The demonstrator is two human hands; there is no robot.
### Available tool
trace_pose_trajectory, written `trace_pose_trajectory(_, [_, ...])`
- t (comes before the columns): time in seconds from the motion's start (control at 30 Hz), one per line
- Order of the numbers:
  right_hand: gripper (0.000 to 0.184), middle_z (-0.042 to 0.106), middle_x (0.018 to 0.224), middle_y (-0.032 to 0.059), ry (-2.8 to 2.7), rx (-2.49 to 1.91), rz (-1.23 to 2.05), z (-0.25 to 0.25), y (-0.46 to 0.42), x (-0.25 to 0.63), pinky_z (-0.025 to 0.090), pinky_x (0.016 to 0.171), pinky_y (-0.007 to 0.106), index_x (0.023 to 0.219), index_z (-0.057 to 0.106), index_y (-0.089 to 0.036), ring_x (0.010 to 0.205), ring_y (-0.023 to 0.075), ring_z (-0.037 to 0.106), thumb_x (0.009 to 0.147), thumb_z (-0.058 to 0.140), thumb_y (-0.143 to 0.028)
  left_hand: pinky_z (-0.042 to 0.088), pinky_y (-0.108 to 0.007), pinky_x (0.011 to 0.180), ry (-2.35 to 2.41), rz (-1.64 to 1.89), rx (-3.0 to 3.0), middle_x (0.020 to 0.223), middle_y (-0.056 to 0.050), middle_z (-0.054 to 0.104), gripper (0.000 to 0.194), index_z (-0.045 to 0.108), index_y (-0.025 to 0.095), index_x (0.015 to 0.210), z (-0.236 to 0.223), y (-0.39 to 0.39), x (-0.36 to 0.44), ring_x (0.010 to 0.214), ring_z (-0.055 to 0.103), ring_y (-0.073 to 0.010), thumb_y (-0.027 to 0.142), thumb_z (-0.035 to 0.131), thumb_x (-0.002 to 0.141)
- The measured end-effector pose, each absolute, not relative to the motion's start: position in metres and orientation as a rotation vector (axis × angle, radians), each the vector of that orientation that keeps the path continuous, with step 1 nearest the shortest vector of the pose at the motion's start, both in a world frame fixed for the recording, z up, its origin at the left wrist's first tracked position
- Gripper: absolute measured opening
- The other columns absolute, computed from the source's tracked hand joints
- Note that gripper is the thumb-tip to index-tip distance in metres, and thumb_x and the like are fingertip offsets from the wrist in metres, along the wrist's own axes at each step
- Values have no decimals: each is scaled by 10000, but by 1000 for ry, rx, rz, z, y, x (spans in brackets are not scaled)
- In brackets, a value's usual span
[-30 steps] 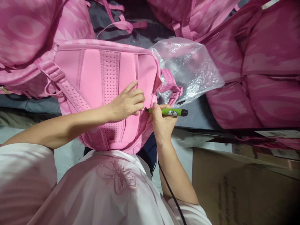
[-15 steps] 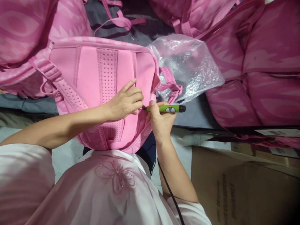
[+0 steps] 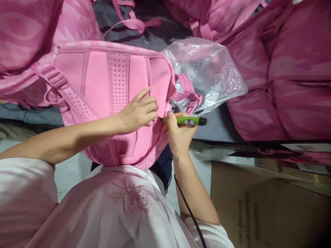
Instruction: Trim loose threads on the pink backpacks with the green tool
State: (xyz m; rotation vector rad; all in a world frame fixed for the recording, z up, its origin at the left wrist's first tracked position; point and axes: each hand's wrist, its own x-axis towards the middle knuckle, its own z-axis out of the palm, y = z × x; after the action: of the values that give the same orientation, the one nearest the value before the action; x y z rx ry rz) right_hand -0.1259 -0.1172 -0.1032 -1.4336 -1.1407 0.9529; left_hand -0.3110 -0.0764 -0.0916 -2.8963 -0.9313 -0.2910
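A pink backpack lies in front of me with its padded back panel facing up. My left hand rests across that panel, little finger stretched out and the other fingers bent together, gripping the fabric near the right side. What the fingertips pinch is partly hidden. A green marker pen with a black end is held between thumb and fingers of my right hand. Its dark tip points left, close to my left fingertips and the bag's surface; I cannot tell whether it touches.
A clear plastic bag lies right of the backpack, partly under its strap. More pink backpacks crowd the right, the back and the left. A cardboard box stands at lower right. A black cord runs by my right arm.
My right hand and the marker pen have shifted slightly to the right. My left hand and the backpack stay in place.
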Motion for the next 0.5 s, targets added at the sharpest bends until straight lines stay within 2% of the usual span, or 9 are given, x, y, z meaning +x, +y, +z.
trace_pose_trajectory(0.2, [307,610,522,-37,-1139,-1371,940,-107,-118,-125,454,471,308,720,577,-236,430,157,556,845,716,-479,215,-505,1245,-889,-86,-2855,1136,-34,674,297,687,217,1085,-71,-73,-308,1197,560,-224,414,482,998])
trace_pose_trajectory(0.37, [318,607,523,-29,-1127,-1406,875,-107,-123,-120,459,451,300,741,602,-223,439,165,571,829,733,-499,395,-415,1012,-668,181,-2881,1007,-71,728,254,708,187,992,-41,-42,-301,1030,626,-246,406,700,864])
trace_pose_trajectory(0.43, [302,698,682,7,-1140,-1366,860,-106,-131,-118,533,529,313,891,663,-201,559,185,664,848,731,-492,398,-404,953,-747,322,-2831,980,-70,742,314,713,189,975,-29,-30,-297,1005,636,-253,442,770,798])
trace_pose_trajectory(0.5, [353,758,936,58,-1224,-1273,839,-105,-140,-117,608,715,368,1114,679,-198,767,215,741,890,705,-470,393,-395,932,-853,437,-2778,964,-67,754,332,718,186,962,-14,-28,-294,979,641,-243,463,781,789])
